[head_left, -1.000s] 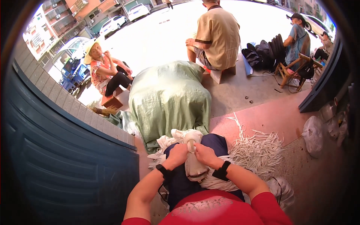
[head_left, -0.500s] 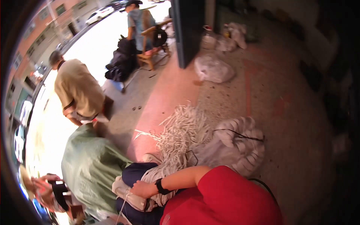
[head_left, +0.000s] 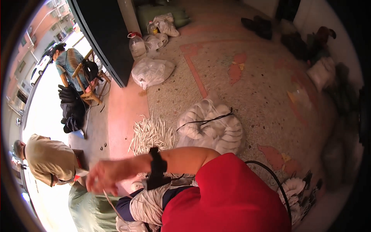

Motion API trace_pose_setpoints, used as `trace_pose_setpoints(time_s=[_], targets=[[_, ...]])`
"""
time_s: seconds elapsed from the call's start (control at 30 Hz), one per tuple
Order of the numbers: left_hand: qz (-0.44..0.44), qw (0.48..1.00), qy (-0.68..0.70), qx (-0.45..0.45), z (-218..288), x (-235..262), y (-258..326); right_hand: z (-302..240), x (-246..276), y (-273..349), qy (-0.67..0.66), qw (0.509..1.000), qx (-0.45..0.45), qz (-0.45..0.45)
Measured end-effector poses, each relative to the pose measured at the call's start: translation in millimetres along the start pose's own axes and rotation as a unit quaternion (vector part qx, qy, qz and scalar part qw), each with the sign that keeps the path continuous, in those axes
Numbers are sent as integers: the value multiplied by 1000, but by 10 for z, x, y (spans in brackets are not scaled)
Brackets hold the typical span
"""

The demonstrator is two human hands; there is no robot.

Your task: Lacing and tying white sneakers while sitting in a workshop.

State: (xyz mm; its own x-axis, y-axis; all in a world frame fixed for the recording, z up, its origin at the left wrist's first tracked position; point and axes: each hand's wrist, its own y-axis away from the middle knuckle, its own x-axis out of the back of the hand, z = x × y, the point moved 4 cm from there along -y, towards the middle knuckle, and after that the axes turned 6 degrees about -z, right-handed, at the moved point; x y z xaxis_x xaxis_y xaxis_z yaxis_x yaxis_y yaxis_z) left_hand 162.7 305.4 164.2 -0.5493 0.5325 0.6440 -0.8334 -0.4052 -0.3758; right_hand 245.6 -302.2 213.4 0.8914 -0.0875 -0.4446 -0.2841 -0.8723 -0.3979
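Note:
My right hand [head_left: 103,178] is raised at lower left, blurred, its fingers pinched on a white shoelace [head_left: 112,207]. The lace runs down to a white shoe [head_left: 133,227] at the lower edge, only partly visible. A thick bunch of white laces [head_left: 147,207] lies across my dark-trousered thigh. Beyond my forearm, a loose heap of laces [head_left: 152,135] spreads on the floor. Next to it sits a clear plastic bag [head_left: 211,127] of curved white pieces, with a black cord across it. My left hand is out of sight.
A person in a tan shirt [head_left: 50,158] bends at the left, beside green fabric [head_left: 91,208]. Another sits on a wooden chair [head_left: 89,94] by a dark door [head_left: 102,38]. A white bag [head_left: 152,72] and a jug [head_left: 137,46] stand near the door. White items [head_left: 291,189] lie lower right.
My right hand has lifted from the shoe, up and to the left, drawing the lace with it. The view has swung right, so the floor things appear further left.

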Motion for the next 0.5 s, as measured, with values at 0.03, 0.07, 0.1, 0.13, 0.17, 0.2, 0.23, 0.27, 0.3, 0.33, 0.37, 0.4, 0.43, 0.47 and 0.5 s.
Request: trace_pose_setpoints(time_s=[0.03,0.07,0.1,0.13,0.17,0.2,0.23,0.27,0.3,0.33,0.37,0.4,0.43,0.47,0.5], targets=[[5,1000,13,-3,-19,-30,-6,-249,183,120,-40,996,33,66],[10,1000,25,-5,-30,-43,-6,-477,339,263,-55,989,73,120],[14,999,37,-8,-23,-61,-26,-669,484,440,-100,979,123,131],[21,999,44,-5,-63,-20,14,-831,628,597,-147,964,137,174],[31,998,49,1,-128,79,124,-999,740,743,-183,948,176,192],[43,998,49,12,-201,262,305,-1085,945,893,-220,932,219,186],[61,997,42,30,-298,559,622,-1161,1086,1053,-221,914,259,222],[84,995,27,54,-378,983,1069,-1318,1151,1207,-304,886,282,208],[112,990,4,82,-395,1526,1658,-1464,1218,1406,-341,869,327,147],[145,982,-25,115,-310,2116,2373,-1584,1367,1677,-325,860,353,174],[179,971,-55,148,-102,2656,3128,-1761,1558,2009,-200,870,381,240],[216,956,-97,176,226,3344,3938,-1911,1476,2106,-384,833,375,137],[251,936,-142,203,740,3951,4745,-2056,1664,2420,-348,819,390,237],[256,932,-123,225,490,3249,4877,-2473,1589,2552,-240,849,366,295],[358,886,92,281,671,3594,5134,-2689,1977,2768,-289,849,348,272]])
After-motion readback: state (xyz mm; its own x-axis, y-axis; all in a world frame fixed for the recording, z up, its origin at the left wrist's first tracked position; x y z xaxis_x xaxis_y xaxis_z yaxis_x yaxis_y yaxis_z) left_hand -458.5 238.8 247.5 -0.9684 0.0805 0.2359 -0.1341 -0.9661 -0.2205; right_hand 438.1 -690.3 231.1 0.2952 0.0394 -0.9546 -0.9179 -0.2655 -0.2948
